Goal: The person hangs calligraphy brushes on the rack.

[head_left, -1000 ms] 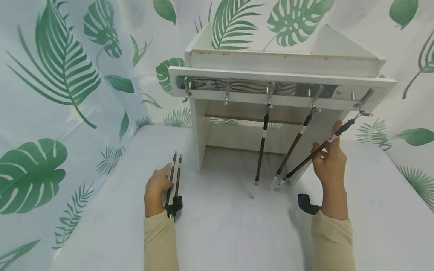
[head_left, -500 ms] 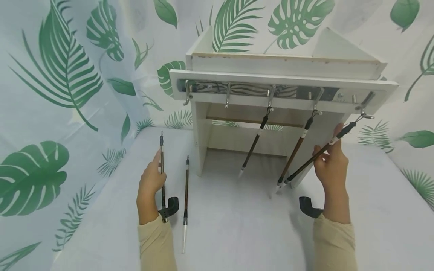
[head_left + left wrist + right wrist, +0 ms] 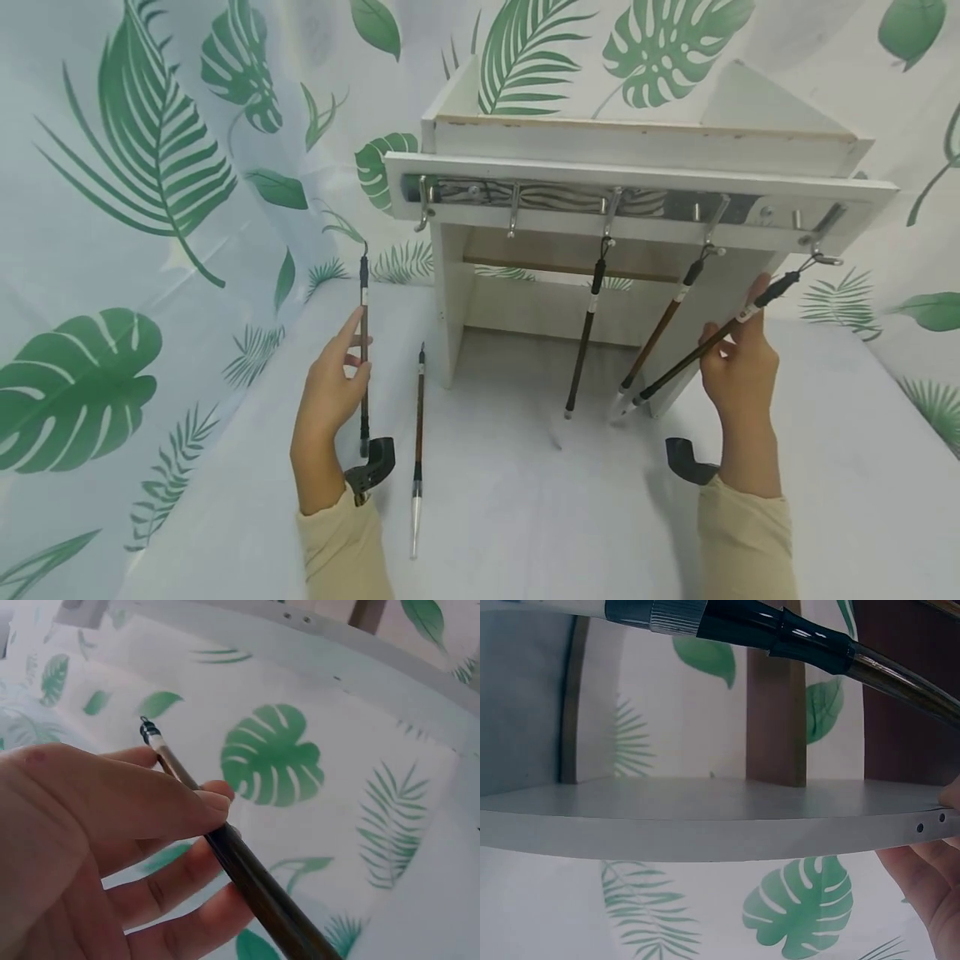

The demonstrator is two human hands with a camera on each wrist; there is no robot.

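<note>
On the rack (image 3: 637,150), gripped by the right hand (image 3: 738,371), three brushes (image 3: 657,333) are hung. Left of the rack, a fourth brush (image 3: 364,333) is pinched by the left hand (image 3: 327,387); a fifth brush (image 3: 420,417) is unhung.

Head view, from left hand (image 3: 330,387): free air toward bare hook (image 3: 423,204), 1 o'clock; rack's left panel (image 3: 453,308) blocks 2, lying brush (image 3: 419,425) 4.

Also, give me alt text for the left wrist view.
The left hand pinches a slender dark brown brush, its looped end toward the picture's upper left. Behind is a white backdrop with a green leaf print.
</note>
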